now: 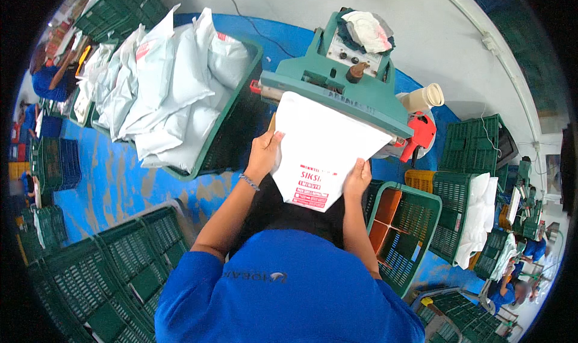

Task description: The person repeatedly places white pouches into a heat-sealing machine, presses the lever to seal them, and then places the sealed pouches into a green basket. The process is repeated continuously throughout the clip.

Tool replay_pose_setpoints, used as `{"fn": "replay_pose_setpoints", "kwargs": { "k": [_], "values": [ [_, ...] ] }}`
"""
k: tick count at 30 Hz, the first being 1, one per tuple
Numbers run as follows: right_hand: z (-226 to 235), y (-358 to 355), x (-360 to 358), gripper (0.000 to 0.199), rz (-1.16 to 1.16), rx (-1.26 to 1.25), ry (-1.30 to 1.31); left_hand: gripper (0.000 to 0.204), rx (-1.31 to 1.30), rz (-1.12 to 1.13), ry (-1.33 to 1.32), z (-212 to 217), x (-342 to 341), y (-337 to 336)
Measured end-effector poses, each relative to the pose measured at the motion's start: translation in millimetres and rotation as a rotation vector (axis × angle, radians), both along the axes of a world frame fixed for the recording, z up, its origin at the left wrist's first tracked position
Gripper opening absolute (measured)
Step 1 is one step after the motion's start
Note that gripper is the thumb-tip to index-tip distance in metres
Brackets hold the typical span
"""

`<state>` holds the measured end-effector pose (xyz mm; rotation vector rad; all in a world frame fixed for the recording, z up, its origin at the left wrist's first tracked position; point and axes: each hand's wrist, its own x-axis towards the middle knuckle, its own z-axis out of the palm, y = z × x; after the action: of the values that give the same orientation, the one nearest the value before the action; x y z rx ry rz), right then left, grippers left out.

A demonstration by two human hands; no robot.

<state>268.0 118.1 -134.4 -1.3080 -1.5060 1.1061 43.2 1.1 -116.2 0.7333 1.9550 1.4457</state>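
Note:
A white plastic bag with red print near its lower end is stretched between my hands. My left hand pinches its left edge, with the thumb on top. My right hand grips its lower right edge. The bag's far edge lies at the long jaw of a green heat-sealing machine; whether it sits inside the jaw I cannot tell. On the machine's top, a white cloth lies beside a panel with knobs.
At the left, a green crate is heaped with filled white bags. Right of me stands a green crate with an orange-brown lining. A red tape dispenser sits by the machine's right end. Stacked crates fill the lower left. Other people work at both sides.

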Motion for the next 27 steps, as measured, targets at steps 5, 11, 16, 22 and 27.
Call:
{"fn": "replay_pose_setpoints", "kwargs": {
  "k": [5, 11, 16, 22, 27],
  "values": [
    [53.9, 32.4, 12.8, 0.024, 0.145, 0.040, -0.040, 0.022, 0.320, -0.217, -0.173, 53.4, -21.2, 20.4],
    [48.9, 55.8, 6.2, 0.022, 0.021, -0.036, 0.275, 0.024, 0.213, -0.042, -0.253, 50.4, -30.1, 37.4],
    [13.6, 50.7, 13.9, 0.021, -0.041, -0.364, 0.263, 0.019, 0.112, 0.130, -0.391, 13.8, -34.4, 35.8],
    [12.5, 75.4, 11.7, 0.022, -0.047, -0.193, 0.228, 0.021, 0.204, 0.128, -0.398, 8.8, -46.4, 47.8],
    [29.3, 98.5, 1.0, 0.022, -0.084, -0.253, 0.247, 0.016, 0.210, 0.103, -0.539, 15.9, -56.8, 65.8]
  ]
}}
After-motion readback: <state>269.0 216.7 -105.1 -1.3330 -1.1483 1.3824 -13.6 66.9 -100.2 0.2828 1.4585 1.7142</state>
